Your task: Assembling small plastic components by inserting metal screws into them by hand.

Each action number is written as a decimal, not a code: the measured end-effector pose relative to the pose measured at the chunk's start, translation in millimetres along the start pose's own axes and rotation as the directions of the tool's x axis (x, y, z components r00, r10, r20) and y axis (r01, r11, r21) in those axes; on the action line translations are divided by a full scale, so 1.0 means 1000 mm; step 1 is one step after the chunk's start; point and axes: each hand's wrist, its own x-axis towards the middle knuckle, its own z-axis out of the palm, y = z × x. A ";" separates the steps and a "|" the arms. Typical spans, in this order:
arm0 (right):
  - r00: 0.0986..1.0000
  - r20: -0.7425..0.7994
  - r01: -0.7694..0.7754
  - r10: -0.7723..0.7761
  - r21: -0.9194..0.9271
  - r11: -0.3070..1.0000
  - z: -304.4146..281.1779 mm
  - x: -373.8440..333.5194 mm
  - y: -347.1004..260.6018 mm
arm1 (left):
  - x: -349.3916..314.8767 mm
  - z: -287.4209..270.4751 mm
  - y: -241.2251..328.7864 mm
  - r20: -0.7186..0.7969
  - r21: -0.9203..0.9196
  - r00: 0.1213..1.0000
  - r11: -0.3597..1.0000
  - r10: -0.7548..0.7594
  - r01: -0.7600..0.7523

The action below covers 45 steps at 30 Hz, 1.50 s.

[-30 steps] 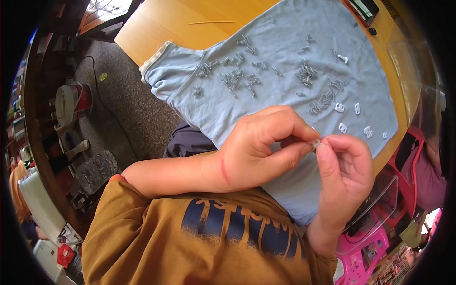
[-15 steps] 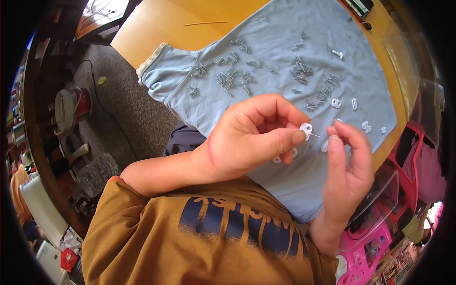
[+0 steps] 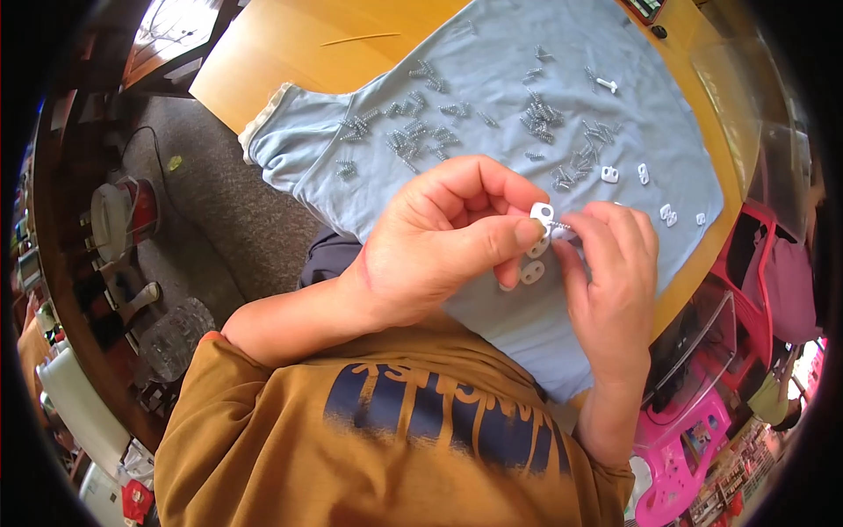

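My left hand [image 3: 430, 241] pinches a small white cord lock part [image 3: 542, 212] with a round hole, between thumb and fingers. A thin metal spring [image 3: 562, 226] sticks out of its right side. My right hand [image 3: 610, 281] is closed at the spring's free end, fingertips around a small white plastic piece [image 3: 559, 234], partly hidden and blurred. Just below the left fingertips lie more white two-hole cord lock parts [image 3: 532, 271] on the light blue cloth [image 3: 492, 307]. Many loose springs [image 3: 540, 117] are scattered farther off on the cloth.
Several white cord lock parts [image 3: 609, 175] lie to the right, and a white T-shaped plastic piece [image 3: 607, 85] farther back. The cloth covers a yellow wooden table [image 3: 290, 48] with a thin stick [image 3: 360, 39] on it. A pink plastic stool [image 3: 676, 465] stands at lower right.
My right hand has moved left and up, bringing its white piece to the spring held at my left hand. The whole view has shifted slightly.
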 end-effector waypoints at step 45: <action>0.879 0.063 -0.137 0.473 0.983 0.124 -0.003 -0.020 -0.019 | -0.007 0.018 -0.008 0.094 0.078 0.996 0.997 0.002 -0.010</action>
